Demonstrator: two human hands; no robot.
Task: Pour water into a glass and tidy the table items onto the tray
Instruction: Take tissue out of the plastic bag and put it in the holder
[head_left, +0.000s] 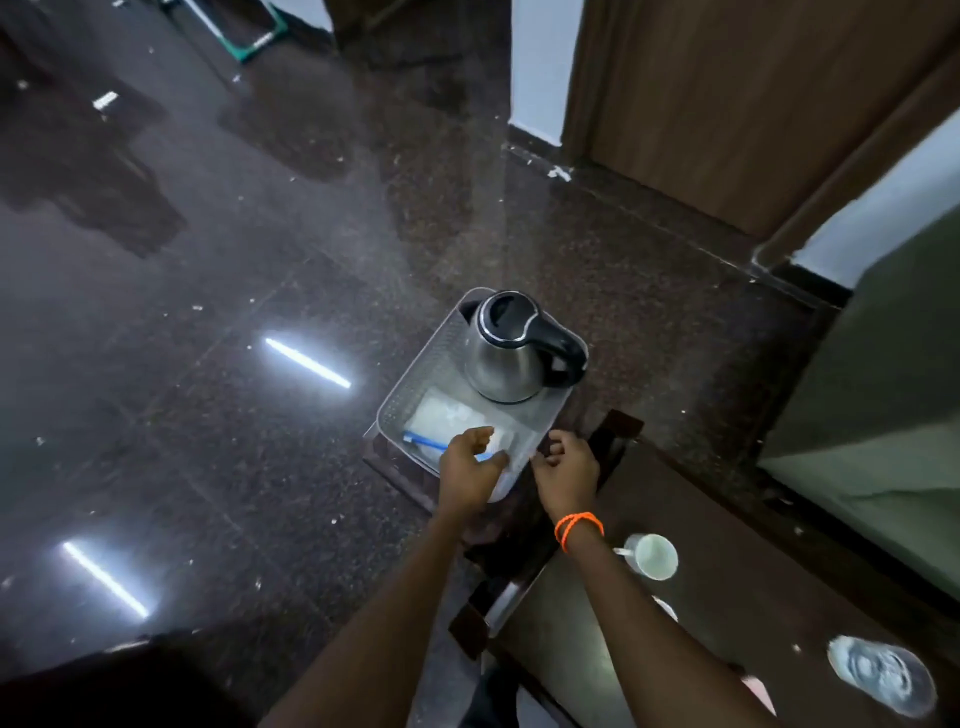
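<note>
Kettle (511, 349) sitting upright at far end of tray (415, 382), tray resting on far corner of table (727, 545). Left hand (470, 470) reaching into tray's near end, fingers curling onto clear packet (457, 418) with blue strip, possibly pinching it. Right hand (566, 467) pinching tray's near rim. White cup (652, 556) standing on table beside right wrist, apart from tray

Single head cam only, so no second view sharing anything. Sitting high, looking steeply down and forward, wide-angle bending edges. Tray (415, 384) landing near frame centre, table (727, 545) running off toward 4 o'clock, dark floor (208, 312) filling 9 to 12, forearms entering from 6.
</note>
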